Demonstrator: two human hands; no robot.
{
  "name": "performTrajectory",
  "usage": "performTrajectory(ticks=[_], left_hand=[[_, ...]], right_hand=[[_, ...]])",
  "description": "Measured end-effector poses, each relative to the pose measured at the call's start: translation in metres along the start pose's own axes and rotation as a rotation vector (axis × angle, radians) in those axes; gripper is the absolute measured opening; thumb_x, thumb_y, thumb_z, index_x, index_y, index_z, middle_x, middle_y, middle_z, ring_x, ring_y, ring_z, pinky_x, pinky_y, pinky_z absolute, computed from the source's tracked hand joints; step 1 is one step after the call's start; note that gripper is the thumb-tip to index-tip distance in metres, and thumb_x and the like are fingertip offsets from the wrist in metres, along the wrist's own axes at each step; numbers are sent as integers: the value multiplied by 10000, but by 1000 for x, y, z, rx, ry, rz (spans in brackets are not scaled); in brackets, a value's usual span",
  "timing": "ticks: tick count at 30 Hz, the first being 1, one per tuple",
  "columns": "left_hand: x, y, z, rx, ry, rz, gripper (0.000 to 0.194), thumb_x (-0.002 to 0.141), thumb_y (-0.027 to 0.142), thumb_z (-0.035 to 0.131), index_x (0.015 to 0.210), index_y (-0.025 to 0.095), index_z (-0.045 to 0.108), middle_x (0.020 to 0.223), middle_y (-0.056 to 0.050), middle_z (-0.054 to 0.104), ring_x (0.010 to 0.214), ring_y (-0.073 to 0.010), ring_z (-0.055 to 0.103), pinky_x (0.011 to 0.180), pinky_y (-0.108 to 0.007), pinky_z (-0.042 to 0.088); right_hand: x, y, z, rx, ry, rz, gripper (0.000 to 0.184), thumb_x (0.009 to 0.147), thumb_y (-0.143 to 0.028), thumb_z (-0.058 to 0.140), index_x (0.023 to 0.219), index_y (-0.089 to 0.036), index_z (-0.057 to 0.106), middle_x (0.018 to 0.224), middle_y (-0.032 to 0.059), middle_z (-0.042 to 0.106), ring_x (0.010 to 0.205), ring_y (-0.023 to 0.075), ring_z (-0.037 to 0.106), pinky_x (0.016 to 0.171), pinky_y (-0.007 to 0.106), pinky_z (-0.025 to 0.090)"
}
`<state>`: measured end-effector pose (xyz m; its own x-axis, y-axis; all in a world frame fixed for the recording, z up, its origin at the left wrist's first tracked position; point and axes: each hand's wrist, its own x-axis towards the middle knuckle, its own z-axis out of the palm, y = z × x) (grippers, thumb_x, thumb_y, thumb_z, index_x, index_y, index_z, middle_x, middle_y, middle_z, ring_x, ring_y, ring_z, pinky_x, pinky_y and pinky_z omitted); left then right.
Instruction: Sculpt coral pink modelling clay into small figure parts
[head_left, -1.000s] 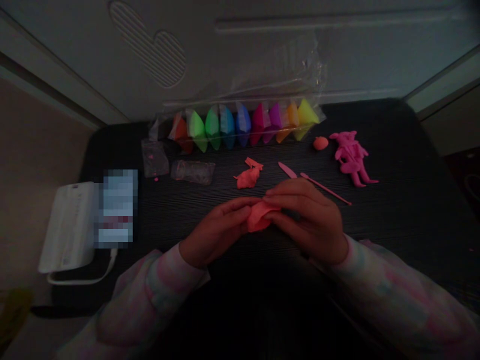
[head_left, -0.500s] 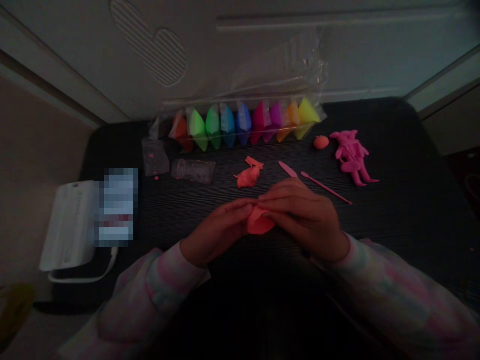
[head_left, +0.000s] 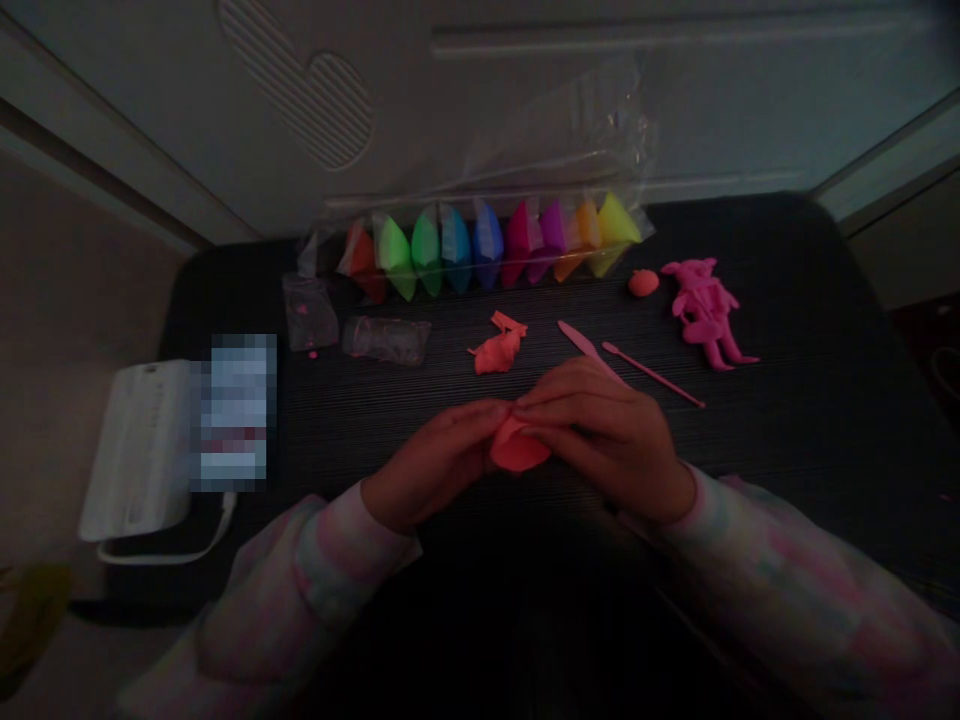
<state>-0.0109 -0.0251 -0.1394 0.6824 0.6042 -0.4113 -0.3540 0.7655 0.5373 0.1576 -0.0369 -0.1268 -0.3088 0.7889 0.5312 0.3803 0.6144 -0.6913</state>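
Between both hands is a flattened, curved piece of coral modelling clay (head_left: 520, 449). My left hand (head_left: 439, 455) grips its left side, fingers closed along the edge. On the other side my right hand (head_left: 607, 430) pinches the clay between thumb and fingers, and part of the piece is hidden behind them. Just beyond lies a crumpled lump of coral clay (head_left: 497, 352) on the dark table. A pink modelling knife (head_left: 581, 343) sits past my right fingers, partly covered by them, and a thin pink stick tool (head_left: 654, 375) lies to its right.
A clear bag (head_left: 480, 190) with several colourful clay packets (head_left: 487, 248) lies along the back. At right are a small coral ball (head_left: 643, 283) and a pink clay figure (head_left: 705, 312). Empty clear wrappers (head_left: 386, 340), a phone (head_left: 236, 415) and a cabled white device (head_left: 139, 450) are left.
My right fingers have shifted slightly left over the clay, toward my left hand. The clay now shows a rounder, more cupped lower edge. More of the modelling knife is visible.
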Motion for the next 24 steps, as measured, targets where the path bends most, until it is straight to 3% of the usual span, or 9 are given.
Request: performTrajectory(ticks=[7, 12, 19, 24], left_hand=[[-1, 1, 0, 2, -14, 89, 265, 779, 217, 554, 1027, 168, 637, 927, -45, 650, 784, -146, 572, 634, -251, 468], [-1, 2, 1, 39, 44, 76, 190, 760, 231, 595, 921, 173, 680, 858, -24, 670, 790, -121, 572, 704, -223, 444], [-1, 2, 4, 48, 48, 73, 175, 764, 236, 599, 906, 167, 675, 882, -24, 672, 844, -129, 574, 773, -234, 429], [-2, 2, 5, 46, 35, 47, 183, 743, 273, 633, 887, 168, 675, 808, -5, 664, 732, -101, 572, 719, -219, 439]], right_hand=[[-2, -2, 2, 8, 95, 195, 157, 747, -188, 642, 904, -194, 640, 851, 20, 679, 815, 146, 617, 737, 292, 493], [-1, -2, 0, 20, 39, 198, 109, 767, -186, 618, 866, -199, 663, 823, 18, 674, 777, 136, 615, 708, 286, 497], [-1, -3, 5, 24, 75, 235, 36, 783, -190, 598, 779, -197, 632, 743, 3, 651, 724, 126, 603, 674, 278, 500], [0, -4, 4, 55, -5, 234, 163, 761, -186, 623, 924, -168, 626, 822, 24, 653, 765, 119, 599, 689, 251, 499]])
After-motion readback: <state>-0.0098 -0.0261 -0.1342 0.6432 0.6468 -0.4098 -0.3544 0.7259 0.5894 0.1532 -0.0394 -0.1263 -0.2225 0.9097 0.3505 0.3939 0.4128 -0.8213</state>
